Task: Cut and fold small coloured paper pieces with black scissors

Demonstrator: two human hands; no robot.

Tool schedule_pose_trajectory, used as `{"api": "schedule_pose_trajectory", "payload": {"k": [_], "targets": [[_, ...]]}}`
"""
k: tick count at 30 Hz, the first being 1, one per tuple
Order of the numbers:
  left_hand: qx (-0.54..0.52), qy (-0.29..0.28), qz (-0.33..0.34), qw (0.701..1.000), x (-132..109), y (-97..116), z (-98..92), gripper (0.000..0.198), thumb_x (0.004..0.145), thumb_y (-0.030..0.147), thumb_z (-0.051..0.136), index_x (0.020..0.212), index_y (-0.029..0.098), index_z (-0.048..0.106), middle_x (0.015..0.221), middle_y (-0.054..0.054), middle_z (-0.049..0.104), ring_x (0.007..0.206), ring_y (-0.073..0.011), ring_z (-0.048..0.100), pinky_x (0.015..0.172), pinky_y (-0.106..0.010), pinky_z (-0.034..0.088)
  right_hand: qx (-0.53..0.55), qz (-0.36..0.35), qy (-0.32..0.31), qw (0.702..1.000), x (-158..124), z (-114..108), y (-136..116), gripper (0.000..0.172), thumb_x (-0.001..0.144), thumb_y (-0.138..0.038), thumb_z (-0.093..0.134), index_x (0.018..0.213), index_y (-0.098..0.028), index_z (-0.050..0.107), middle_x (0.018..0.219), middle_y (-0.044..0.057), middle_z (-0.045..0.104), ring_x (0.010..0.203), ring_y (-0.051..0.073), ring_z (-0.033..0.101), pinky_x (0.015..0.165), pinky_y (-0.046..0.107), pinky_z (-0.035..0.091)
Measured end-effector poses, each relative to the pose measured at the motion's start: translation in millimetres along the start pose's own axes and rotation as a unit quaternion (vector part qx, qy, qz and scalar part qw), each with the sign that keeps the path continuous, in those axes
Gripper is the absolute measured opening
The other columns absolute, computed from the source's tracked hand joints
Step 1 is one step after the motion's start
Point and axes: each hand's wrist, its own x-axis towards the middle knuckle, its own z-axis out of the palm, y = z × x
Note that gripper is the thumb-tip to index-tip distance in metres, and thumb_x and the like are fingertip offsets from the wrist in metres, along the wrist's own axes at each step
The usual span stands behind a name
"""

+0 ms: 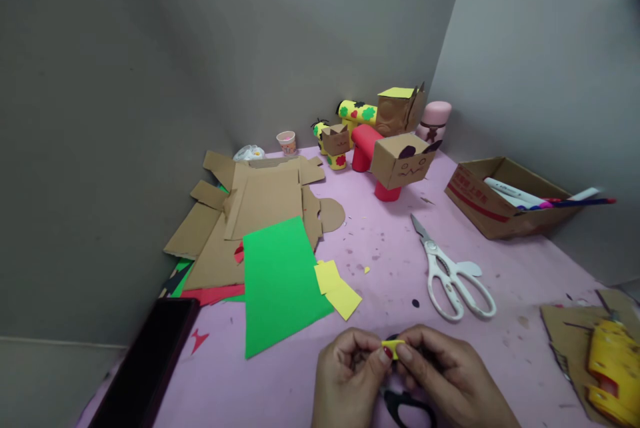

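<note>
Close to the table's front edge, my left hand and my right hand meet, thumbs and fingers pinched on one small yellow piece of paper or foam. A dark red spot shows on it or on the left thumb's nail; I cannot tell which. Beneath my hands lie black-handled scissors, their blades mostly hidden by my fingers. White-handled scissors rest farther off to the right, blades apart. Ahead of my left hand are yellow paper scraps beside a green sheet.
Flattened cardboard and a dark phone occupy the left. Cardboard-headed animal figures stand at the back near a pink bottle. At right sit a box of markers and a yellow glue gun on cardboard. Walls rise behind.
</note>
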Motion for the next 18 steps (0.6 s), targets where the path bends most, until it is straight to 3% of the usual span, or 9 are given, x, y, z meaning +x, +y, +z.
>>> {"api": "schedule_pose_trajectory", "payload": {"k": [8, 14, 18], "targets": [[0.061, 0.001, 0.042, 0.997, -2.6, -13.4, 1.6, 0.033, 0.073, 0.048, 0.066, 0.068, 0.017, 0.058, 0.056, 0.003, 0.052, 0.053, -0.0110, 0.046, 0.050, -0.020, 0.034, -0.194, -0.117, 0.051, 0.973, -1.4, 8.1, 9.3, 0.033, 0.094, -0.037, 0.039, 0.066, -0.024, 0.051, 0.055, -0.001, 0.056, 0.047, 0.016, 0.050, 0.047, 0.026, 0.035], [0.044, -0.032, 0.013, 0.998, -0.4, -7.5, 1.0, 0.037, 0.075, 0.053, 0.062, 0.071, 0.017, 0.056, 0.058, 0.001, 0.054, 0.056, -0.0126, 0.048, 0.055, -0.022, 0.036, -0.139, -0.084, 0.021, 0.986, -0.5, 6.3, 6.7, 0.034, 0.095, -0.038, 0.035, 0.066, -0.024, 0.048, 0.056, -0.003, 0.051, 0.049, 0.016, 0.049, 0.047, 0.025, 0.035], [0.079, -0.060, 0.031, 0.995, -1.2, -8.8, 0.7, 0.038, 0.077, 0.054, 0.058, 0.071, 0.017, 0.053, 0.059, 0.003, 0.049, 0.055, -0.0114, 0.043, 0.052, -0.022, 0.033, -0.127, -0.071, 0.026, 0.989, -0.2, 5.6, 5.7, 0.032, 0.093, -0.038, 0.040, 0.065, -0.024, 0.047, 0.055, -0.004, 0.048, 0.049, 0.015, 0.048, 0.047, 0.025, 0.034]]}}
